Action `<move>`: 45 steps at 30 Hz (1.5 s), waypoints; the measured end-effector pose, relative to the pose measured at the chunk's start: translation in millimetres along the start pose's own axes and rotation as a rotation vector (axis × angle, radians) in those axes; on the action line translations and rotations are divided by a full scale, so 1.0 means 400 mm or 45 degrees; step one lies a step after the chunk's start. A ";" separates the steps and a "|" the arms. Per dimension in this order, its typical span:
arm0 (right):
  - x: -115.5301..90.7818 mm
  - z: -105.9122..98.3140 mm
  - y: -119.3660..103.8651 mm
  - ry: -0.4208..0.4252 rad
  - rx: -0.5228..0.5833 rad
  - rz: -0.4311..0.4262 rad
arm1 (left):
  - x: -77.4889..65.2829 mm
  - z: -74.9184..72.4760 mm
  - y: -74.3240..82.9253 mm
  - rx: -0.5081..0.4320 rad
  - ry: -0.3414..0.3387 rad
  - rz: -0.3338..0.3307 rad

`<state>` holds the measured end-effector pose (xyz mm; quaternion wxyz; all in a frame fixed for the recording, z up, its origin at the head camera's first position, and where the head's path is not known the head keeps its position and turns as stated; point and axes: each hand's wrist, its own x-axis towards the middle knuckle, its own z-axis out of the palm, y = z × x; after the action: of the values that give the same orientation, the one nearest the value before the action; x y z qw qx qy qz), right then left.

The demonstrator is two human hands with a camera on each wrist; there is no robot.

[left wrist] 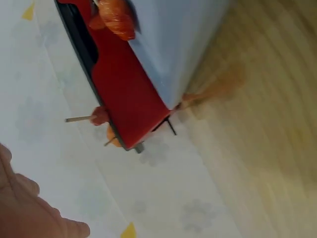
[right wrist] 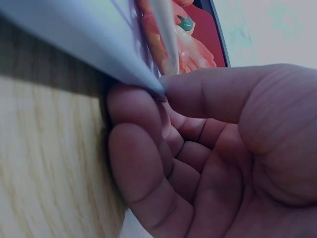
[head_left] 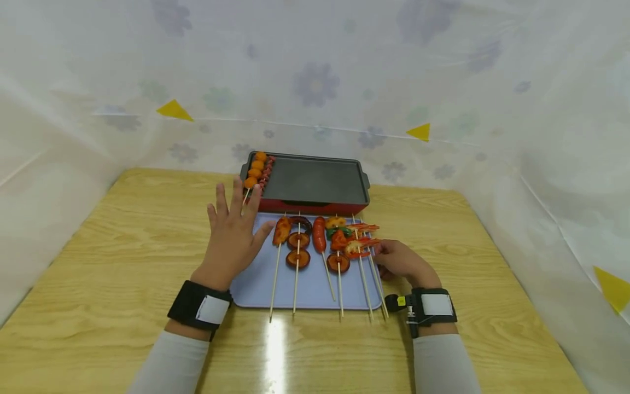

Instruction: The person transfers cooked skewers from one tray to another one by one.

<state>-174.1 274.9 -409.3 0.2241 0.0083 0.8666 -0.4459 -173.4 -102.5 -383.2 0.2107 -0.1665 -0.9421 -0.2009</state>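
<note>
My right hand (head_left: 401, 260) pinches the right edge of a pale lavender tray (head_left: 256, 290). In the right wrist view its thumb lies over the tray's rim (right wrist: 119, 64) and the curled fingers sit under it, close to the wood. My left hand (head_left: 231, 238), fingers spread, is raised near the tray's left side and holds nothing. Toy food skewers lie across the tray: a brown-orange piece (head_left: 283, 230), mushroom slices (head_left: 298, 259) with a tentacle, a sausage (head_left: 319, 235), a mixed vegetable skewer (head_left: 338, 263) and shrimp (head_left: 358, 249) nearest my right hand.
Right behind the tray stands a dark grill plate (head_left: 315, 178) on a red base. An orange ball skewer (head_left: 255, 172) and a dark red skewer (head_left: 267, 174) lie at its left end. A flowered white sheet (head_left: 315, 65) hangs behind the wooden table (head_left: 108, 262).
</note>
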 end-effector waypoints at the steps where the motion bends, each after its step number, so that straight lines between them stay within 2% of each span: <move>1: -0.001 0.000 -0.001 -0.001 0.000 0.001 | 0.003 0.003 -0.006 -0.023 0.026 -0.015; 6: -0.003 0.001 -0.003 -0.006 0.021 0.018 | 0.012 0.015 -0.032 -0.200 0.115 -0.153; 10: -0.004 0.001 -0.004 -0.010 0.025 0.014 | 0.010 0.015 -0.041 -0.345 0.079 -0.331; 14: -0.004 0.001 -0.005 -0.007 0.030 0.020 | 0.009 0.008 -0.046 -0.438 0.043 -0.416; 18: -0.003 0.002 -0.005 0.000 0.032 0.024 | 0.014 -0.003 -0.052 -0.489 -0.002 -0.440; 24: -0.001 0.003 -0.005 0.005 0.016 0.025 | 0.028 -0.012 -0.056 -0.535 -0.143 -0.505; 27: -0.001 0.002 -0.006 0.010 0.015 0.034 | 0.031 -0.013 -0.054 -0.550 -0.187 -0.512; 37: -0.002 0.000 -0.003 0.005 0.016 0.021 | 0.030 -0.013 -0.050 -0.568 -0.213 -0.471; 45: -0.003 0.001 -0.004 0.004 0.030 0.031 | 0.027 -0.011 -0.049 -0.520 -0.218 -0.409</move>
<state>-173.3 273.7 -408.0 0.2279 0.0223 0.8615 -0.4532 -189.0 -119.0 -380.9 0.0578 -0.0703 -0.9107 -0.4028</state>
